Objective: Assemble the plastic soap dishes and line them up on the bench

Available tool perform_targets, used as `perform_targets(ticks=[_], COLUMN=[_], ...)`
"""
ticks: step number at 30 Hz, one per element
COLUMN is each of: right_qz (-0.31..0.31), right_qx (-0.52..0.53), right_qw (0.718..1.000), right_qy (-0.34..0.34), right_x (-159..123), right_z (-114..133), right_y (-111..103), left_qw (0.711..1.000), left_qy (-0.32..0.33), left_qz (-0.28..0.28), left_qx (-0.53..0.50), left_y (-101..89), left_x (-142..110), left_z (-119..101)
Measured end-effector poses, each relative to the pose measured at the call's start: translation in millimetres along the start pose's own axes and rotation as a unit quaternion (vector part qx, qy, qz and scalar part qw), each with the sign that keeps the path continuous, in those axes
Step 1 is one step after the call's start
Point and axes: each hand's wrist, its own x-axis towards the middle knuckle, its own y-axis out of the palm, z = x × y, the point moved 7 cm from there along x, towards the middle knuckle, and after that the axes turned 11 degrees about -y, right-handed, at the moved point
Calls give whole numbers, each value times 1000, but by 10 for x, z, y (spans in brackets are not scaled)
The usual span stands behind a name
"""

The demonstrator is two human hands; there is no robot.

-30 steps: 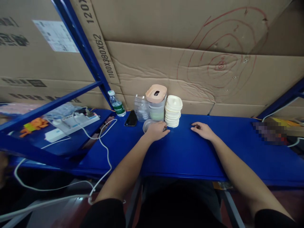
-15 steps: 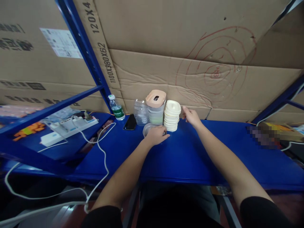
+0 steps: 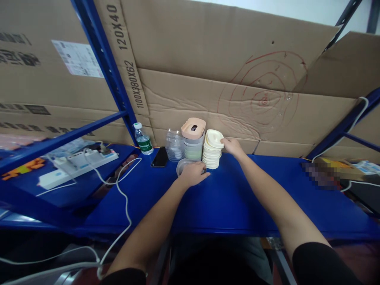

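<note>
My left hand [image 3: 194, 173] is closed over a clear plastic container [image 3: 181, 164] on the blue table, covering much of it. My right hand [image 3: 233, 146] pinches the right edge of the top cream-coloured lid [image 3: 215, 138]. That lid sits slightly tilted on a stack of several similar lids [image 3: 211, 159]. Left of this stack stand nested translucent containers [image 3: 192, 151], greyish and pale green, topped by a peach-coloured lid [image 3: 192, 130] with a dark oval slot. Clear plastic containers [image 3: 174, 146] are stacked farther left.
A water bottle [image 3: 143, 139] and a black phone [image 3: 159, 157] are at the table's back left. White cables [image 3: 127, 202] trail from a power strip [image 3: 77, 169]. Cardboard [image 3: 178, 95] walls the back. Blue shelf posts [image 3: 103, 59] frame both sides.
My right hand has moved left and taken hold of the top cream lid's edge. My left hand stays on the clear container. The camera view has tilted up slightly.
</note>
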Motion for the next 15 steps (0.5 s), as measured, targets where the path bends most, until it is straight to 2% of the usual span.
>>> perform_targets(ticks=[6, 9, 11, 12, 14, 15], right_qz=[-69, -126, -170, -173, -162, -134], right_qx=[-26, -13, 10, 15, 7, -3], right_qw=[997, 992, 985, 985, 987, 991], right_qy=[14, 7, -5, -5, 18, 28], right_x=[-10, -142, -325, -436, -683, -797], right_z=[42, -22, -169, -279, -559, -694], right_y=[-151, -351, -525, -590, -688, -700], left_qw=[1000, 1000, 1000, 1000, 1000, 1000], left_qy=[-3, -6, -8, -6, 2, 6], left_qz=[7, 9, 8, 7, 8, 9], left_qx=[-4, -5, -5, -3, 4, 6], left_y=[-4, -7, -13, -16, -20, -21], left_x=[9, 10, 6, 2, -8, -13], left_z=[-7, -6, -6, -12, -31, -41])
